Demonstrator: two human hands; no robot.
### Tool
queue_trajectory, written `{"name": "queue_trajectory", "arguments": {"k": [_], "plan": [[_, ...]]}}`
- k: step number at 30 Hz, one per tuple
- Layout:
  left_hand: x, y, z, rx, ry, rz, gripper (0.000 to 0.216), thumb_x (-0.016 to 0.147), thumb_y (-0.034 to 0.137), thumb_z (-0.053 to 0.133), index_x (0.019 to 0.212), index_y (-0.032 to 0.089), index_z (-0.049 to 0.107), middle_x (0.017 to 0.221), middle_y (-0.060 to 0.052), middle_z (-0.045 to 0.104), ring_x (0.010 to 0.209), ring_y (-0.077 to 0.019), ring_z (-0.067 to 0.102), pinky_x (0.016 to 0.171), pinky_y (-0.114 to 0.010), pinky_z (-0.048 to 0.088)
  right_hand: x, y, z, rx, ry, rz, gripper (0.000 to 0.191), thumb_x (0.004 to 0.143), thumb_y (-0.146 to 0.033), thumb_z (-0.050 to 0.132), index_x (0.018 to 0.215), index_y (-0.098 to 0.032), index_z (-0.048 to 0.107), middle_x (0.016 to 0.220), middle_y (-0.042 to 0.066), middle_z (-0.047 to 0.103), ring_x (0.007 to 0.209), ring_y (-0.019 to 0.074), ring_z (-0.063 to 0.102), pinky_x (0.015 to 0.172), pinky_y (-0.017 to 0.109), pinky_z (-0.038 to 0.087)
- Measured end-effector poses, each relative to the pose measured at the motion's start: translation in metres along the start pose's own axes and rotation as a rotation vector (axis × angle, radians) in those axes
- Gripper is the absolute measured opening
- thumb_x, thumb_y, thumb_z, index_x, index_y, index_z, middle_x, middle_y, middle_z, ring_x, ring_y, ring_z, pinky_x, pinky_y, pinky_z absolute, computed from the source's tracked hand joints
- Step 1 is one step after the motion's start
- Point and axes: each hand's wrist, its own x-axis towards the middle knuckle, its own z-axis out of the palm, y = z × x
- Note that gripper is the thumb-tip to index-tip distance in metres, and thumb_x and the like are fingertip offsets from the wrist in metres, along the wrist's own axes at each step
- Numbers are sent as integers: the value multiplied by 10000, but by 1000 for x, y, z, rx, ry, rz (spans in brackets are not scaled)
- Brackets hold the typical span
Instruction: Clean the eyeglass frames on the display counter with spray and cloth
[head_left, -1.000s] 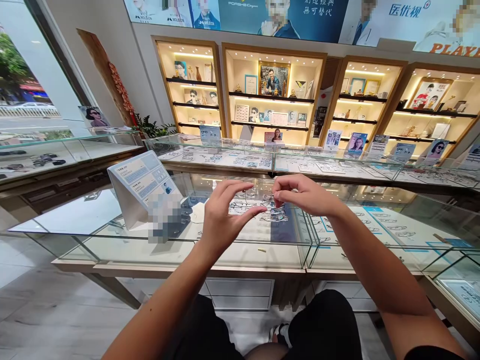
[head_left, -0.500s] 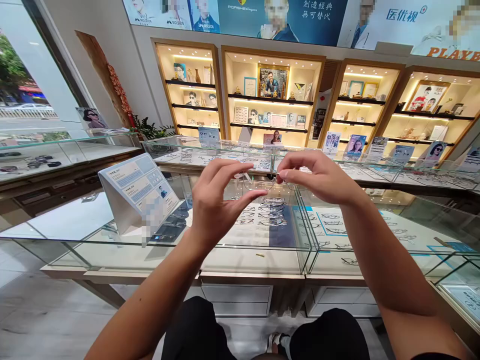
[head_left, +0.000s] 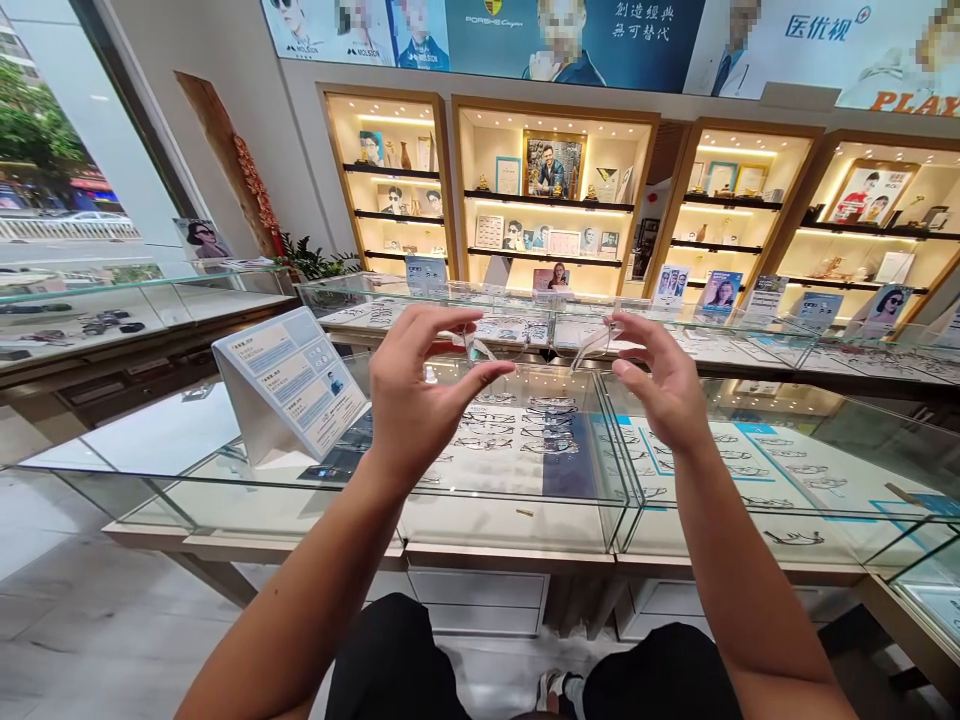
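A thin, clear-looking pair of eyeglasses point(head_left: 591, 346) is held up level above the glass counter, its rims hard to make out against the background. My left hand point(head_left: 412, 385) grips the left end, fingers above and thumb below. At the right end is my right hand point(head_left: 664, 375), its fingertips at the top corner of the frame and its thumb lower down, slightly apart from the fingers. Below the hands, rows of eyeglasses point(head_left: 550, 432) lie inside the glass display case point(head_left: 480, 510).
A folded information sign point(head_left: 289, 385) stands on the counter to the left. Another display case point(head_left: 795, 490) adjoins on the right. Lit wall shelves point(head_left: 551, 205) stand beyond a further row of counters. My knees are just below the counter's front edge.
My right hand has moved right, from near the middle of the eyeglasses to their right end, and its fingers have opened wider. My left hand still holds the left end. The view has shifted slightly.
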Motion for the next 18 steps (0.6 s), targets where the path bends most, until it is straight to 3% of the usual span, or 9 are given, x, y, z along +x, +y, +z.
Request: {"name": "queue_trajectory", "arguments": {"k": [7,13,18], "plan": [[-4,-7,0,-41,-23,-36,492,826,467,862,1236,246,703,1171,-59,690,1014,-186,684,844,-318,637,-9,-9,15,-61,38,-70,449,946,-381,690,1393,-370,650,1377,37,691,1200,280,666,999,479,580],[-5,-5,5,-37,-31,-10,484,817,455,871,1232,266,709,1156,-51,690,1010,-186,688,843,-323,633,-9,-7,17,-159,92,-150,506,905,-446,758,1394,-375,648,1269,46,731,1113,276,703,857,459,651],[-6,0,9,-13,-34,32,500,816,480,867,1235,259,709,1148,-51,681,1010,-189,691,837,-322,632,-10,-14,16,-221,134,-181,446,909,-451,763,1341,-379,683,1187,47,740,1076,260,713,731,389,667]]}}
